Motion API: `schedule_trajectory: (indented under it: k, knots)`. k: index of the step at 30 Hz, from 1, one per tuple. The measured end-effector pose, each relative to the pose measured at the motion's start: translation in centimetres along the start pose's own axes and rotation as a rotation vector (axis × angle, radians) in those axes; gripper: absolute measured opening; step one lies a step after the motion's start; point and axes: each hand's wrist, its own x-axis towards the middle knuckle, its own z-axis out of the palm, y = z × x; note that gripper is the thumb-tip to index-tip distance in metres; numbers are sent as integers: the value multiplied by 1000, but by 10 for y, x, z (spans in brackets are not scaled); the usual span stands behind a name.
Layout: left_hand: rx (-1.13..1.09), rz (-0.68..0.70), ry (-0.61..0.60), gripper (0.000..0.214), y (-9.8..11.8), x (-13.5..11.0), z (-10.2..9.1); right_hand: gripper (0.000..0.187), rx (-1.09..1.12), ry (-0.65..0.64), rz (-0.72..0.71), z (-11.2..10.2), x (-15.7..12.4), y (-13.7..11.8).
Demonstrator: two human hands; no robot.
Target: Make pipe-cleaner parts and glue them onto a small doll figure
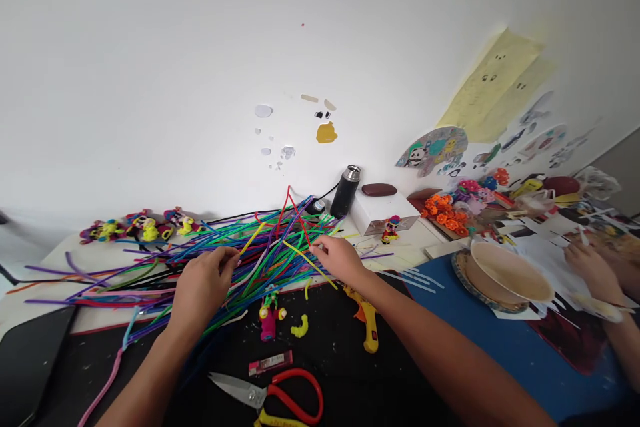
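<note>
Over a large pile of coloured pipe cleaners (200,257), my left hand (205,283) pinches a short yellow pipe cleaner (253,237) that points up and right. My right hand (341,259) has thumb and forefinger closed on a red pipe cleaner (300,219), bent sharply at its top. Another yellow pipe cleaner (305,259) slants close by the right fingertips. Below the hands, a magenta pipe-cleaner figure (269,323) with round yellow parts lies on the black mat, beside a curled yellow fuzzy piece (300,327).
Red-handled scissors (255,393), a small pink pack (271,362) and a yellow glue gun (369,327) lie in front. Behind stand a black flask (346,192) and white box (383,210). Finished figures (150,225) sit left. Another person's hand (593,270) works near a bowl (510,273).
</note>
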Motion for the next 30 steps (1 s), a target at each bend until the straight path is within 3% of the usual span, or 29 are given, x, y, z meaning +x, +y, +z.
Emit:
schedule_trajectory:
  k: [9, 11, 15, 17, 24, 27, 30]
  knots:
    - [-243, -190, -55, 28, -1, -1, 7, 20, -62, -98, -18, 26, 4, -23]
    - [-486, -254, -61, 26, -2, 1, 6, 17, -63, -97, -24, 27, 5, -27]
    - [-1216, -445, -76, 34, -3, 6, 2, 20, -36, -45, -26, 19, 4, -30]
    - [-1427, -511, -79, 39, -2, 8, 0, 21, -11, -10, -21, 12, 6, -29]
    - [-1545, -524, -128, 42, 4, 5, -3, 24, 184, 119, 9, -11, 16, -18]
    - [-1530, -481, -168, 45, 8, 3, -4, 28, 358, 115, 29, -5, 10, -18]
    - [-1421, -395, -234, 47, 17, 0, -6, 29, 549, 33, 14, 10, -2, -25]
